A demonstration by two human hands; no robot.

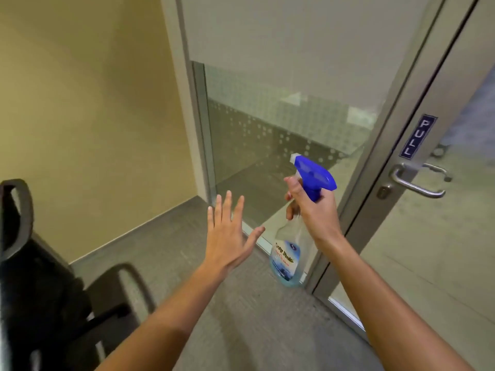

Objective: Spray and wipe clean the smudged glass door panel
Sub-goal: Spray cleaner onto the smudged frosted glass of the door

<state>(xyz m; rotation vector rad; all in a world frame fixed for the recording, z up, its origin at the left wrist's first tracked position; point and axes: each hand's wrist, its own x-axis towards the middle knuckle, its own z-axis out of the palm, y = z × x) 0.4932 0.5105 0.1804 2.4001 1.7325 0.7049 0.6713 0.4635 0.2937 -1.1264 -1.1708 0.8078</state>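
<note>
Grey carpet point(241, 317) is seen below 2 bare arms. Left of the glass door panel point(281, 135), the left hand point(230, 236) is spread empty; the spray bottle point(290, 253) is gripped by the right hand point(313, 207), nozzle aimed at the panel. Beige wall point(93, 116) lies further left.

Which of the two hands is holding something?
The right hand, gripping the spray bottle by its blue trigger head; the left hand is open and holds nothing.

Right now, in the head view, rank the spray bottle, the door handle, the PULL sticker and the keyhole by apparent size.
1. spray bottle, though it is nearest the camera
2. door handle
3. PULL sticker, close to the handle, so unsure
4. keyhole
</note>
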